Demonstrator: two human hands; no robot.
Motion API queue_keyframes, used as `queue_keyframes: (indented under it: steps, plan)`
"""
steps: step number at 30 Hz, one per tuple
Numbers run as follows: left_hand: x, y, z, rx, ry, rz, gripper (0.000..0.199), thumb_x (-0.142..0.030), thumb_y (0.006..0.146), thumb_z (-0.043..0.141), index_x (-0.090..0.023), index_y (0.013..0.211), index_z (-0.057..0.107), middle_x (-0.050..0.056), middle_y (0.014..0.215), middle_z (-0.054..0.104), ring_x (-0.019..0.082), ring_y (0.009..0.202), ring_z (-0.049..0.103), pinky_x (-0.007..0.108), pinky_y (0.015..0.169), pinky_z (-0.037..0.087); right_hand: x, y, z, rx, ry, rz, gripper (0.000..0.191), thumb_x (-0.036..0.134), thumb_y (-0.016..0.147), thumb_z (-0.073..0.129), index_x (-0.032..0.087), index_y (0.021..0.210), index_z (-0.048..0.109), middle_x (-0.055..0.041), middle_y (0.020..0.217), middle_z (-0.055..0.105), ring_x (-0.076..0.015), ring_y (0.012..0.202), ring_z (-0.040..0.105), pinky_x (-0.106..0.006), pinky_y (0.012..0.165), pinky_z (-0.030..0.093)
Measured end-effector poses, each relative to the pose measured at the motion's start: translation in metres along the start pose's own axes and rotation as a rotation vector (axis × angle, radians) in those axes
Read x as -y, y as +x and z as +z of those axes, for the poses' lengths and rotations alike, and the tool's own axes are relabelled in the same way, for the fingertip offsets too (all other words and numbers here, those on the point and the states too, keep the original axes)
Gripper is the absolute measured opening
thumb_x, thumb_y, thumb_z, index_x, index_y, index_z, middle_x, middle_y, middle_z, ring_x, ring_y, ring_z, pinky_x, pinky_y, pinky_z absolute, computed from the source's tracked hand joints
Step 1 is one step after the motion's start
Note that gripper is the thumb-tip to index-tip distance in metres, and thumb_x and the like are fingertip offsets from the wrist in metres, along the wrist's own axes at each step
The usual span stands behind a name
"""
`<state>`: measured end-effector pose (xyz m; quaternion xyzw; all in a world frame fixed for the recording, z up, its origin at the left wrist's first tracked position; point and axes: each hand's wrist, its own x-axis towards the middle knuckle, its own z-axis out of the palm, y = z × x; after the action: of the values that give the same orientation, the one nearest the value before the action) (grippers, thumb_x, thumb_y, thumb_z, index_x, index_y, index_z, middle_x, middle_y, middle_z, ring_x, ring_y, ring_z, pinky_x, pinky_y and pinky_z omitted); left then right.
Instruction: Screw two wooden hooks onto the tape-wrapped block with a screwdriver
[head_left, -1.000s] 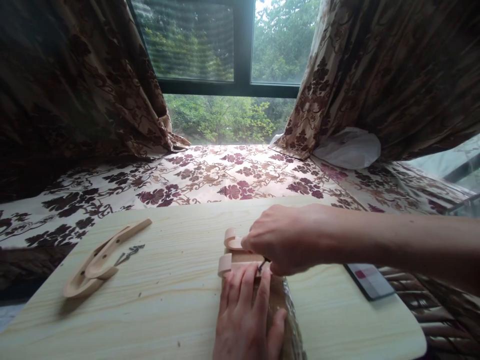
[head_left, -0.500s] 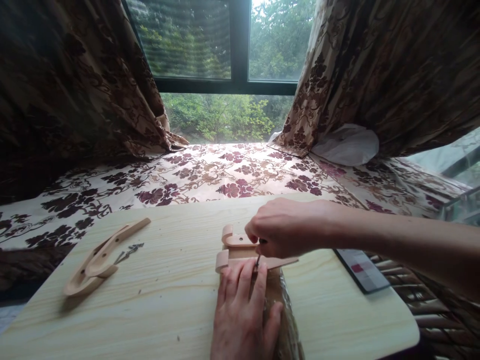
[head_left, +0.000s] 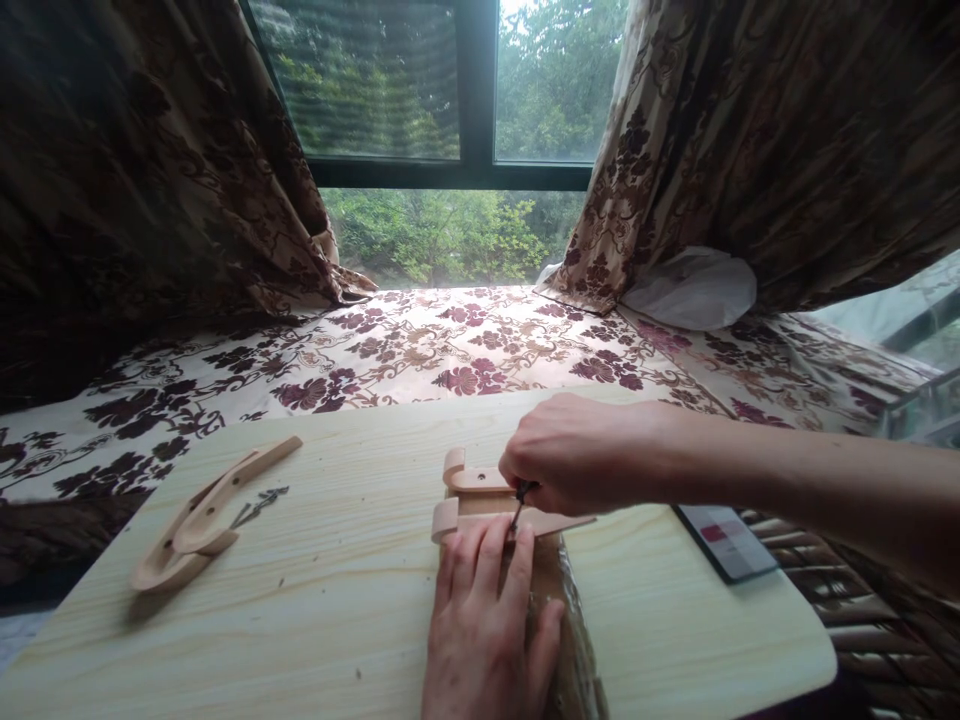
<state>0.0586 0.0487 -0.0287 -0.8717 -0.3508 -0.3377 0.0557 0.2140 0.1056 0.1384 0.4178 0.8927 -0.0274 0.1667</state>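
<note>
My left hand [head_left: 484,620] lies flat with fingers spread, pressing a pale wooden hook [head_left: 445,520] onto a brown, plastic-wrapped board [head_left: 570,640]. My right hand [head_left: 555,455] is closed around a screwdriver [head_left: 519,505]. Its handle is mostly hidden in the fist, and its thin shaft slants down to the hook between my left fingertips. Just beyond lies a second wooden hook [head_left: 469,480] with a screw hole showing, partly covered by my right hand. Whether a screw sits under the screwdriver tip I cannot tell.
Two more wooden hooks [head_left: 202,520] lie nested on the left of the light wooden table [head_left: 337,600], beside several screws [head_left: 259,505]. A phone-like flat device [head_left: 727,545] lies at the right edge. Behind stretch a flowered cloth [head_left: 465,340] and a white plastic bag [head_left: 697,290].
My right hand has shifted slightly to the right, and more of the screwdriver shows, its shaft now slanting. My left hand holds its place.
</note>
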Motion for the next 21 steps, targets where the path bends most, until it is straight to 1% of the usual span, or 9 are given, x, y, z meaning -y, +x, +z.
queue_keyframes:
  steps: [3, 7, 9, 12, 15, 18, 21]
  plan:
    - [0.0004, -0.0006, 0.0007, 0.023, 0.015, 0.005, 0.045, -0.037, 0.086, 0.052, -0.016, 0.126, 0.053, 0.008, 0.127, 0.055, 0.024, 0.121, 0.044, 0.040, 0.097, 0.042, 0.0006, -0.0025, -0.0041, 0.007, -0.042, -0.015, 0.013, 0.010, 0.076, 0.054, 0.016, 0.076, 0.066, -0.0035, 0.068, 0.064, -0.0106, 0.048, 0.039, -0.028, 0.045, 0.021]
    - [-0.0002, 0.0006, -0.0002, -0.007, 0.003, -0.002, 0.043, -0.037, 0.087, 0.050, -0.015, 0.123, 0.055, 0.008, 0.124, 0.057, 0.024, 0.120, 0.045, 0.040, 0.096, 0.042, 0.0005, -0.0017, 0.0009, -0.032, -0.042, -0.049, 0.014, 0.008, 0.078, 0.053, 0.015, 0.071, 0.064, -0.0031, 0.067, 0.062, -0.0100, 0.047, 0.034, -0.028, 0.045, 0.021]
    - [-0.0007, 0.0017, -0.0006, -0.011, -0.001, -0.002, 0.042, -0.037, 0.087, 0.049, -0.015, 0.123, 0.055, 0.008, 0.124, 0.057, 0.024, 0.119, 0.046, 0.040, 0.096, 0.041, 0.0012, -0.0003, 0.0040, -0.041, -0.051, -0.041, 0.014, 0.009, 0.076, 0.054, 0.016, 0.069, 0.064, -0.0028, 0.063, 0.061, -0.0103, 0.045, 0.032, -0.028, 0.044, 0.022]
    - [-0.0014, 0.0028, -0.0008, -0.002, -0.006, 0.001, 0.043, -0.037, 0.087, 0.050, -0.015, 0.123, 0.054, 0.008, 0.125, 0.057, 0.024, 0.119, 0.046, 0.039, 0.097, 0.040, 0.0033, -0.0004, 0.0037, -0.015, -0.057, -0.001, 0.012, 0.011, 0.075, 0.056, 0.016, 0.068, 0.065, -0.0025, 0.058, 0.060, -0.0106, 0.044, 0.031, -0.029, 0.044, 0.022]
    - [-0.0019, 0.0027, -0.0009, -0.007, -0.012, -0.006, 0.043, -0.037, 0.087, 0.050, -0.015, 0.123, 0.054, 0.008, 0.125, 0.057, 0.024, 0.119, 0.046, 0.039, 0.097, 0.041, 0.0044, -0.0037, -0.0008, 0.004, -0.050, 0.014, 0.011, 0.011, 0.074, 0.055, 0.016, 0.072, 0.065, -0.0025, 0.061, 0.061, -0.0105, 0.044, 0.033, -0.029, 0.044, 0.021]
    - [-0.0021, 0.0025, -0.0014, -0.012, -0.021, -0.019, 0.042, -0.036, 0.087, 0.049, -0.016, 0.123, 0.054, 0.008, 0.124, 0.057, 0.024, 0.119, 0.046, 0.039, 0.096, 0.041, 0.0027, -0.0067, -0.0027, -0.041, -0.022, -0.030, 0.014, 0.007, 0.074, 0.053, 0.017, 0.076, 0.064, -0.0016, 0.065, 0.061, -0.0105, 0.045, 0.035, -0.028, 0.044, 0.020]
    - [-0.0024, 0.0032, -0.0021, -0.012, -0.041, -0.029, 0.041, -0.036, 0.087, 0.050, -0.016, 0.122, 0.055, 0.008, 0.123, 0.058, 0.024, 0.118, 0.047, 0.040, 0.096, 0.041, 0.0006, -0.0059, 0.0005, -0.104, 0.027, -0.098, 0.015, 0.005, 0.075, 0.051, 0.017, 0.073, 0.061, -0.0010, 0.063, 0.059, -0.0110, 0.047, 0.036, -0.028, 0.044, 0.023]
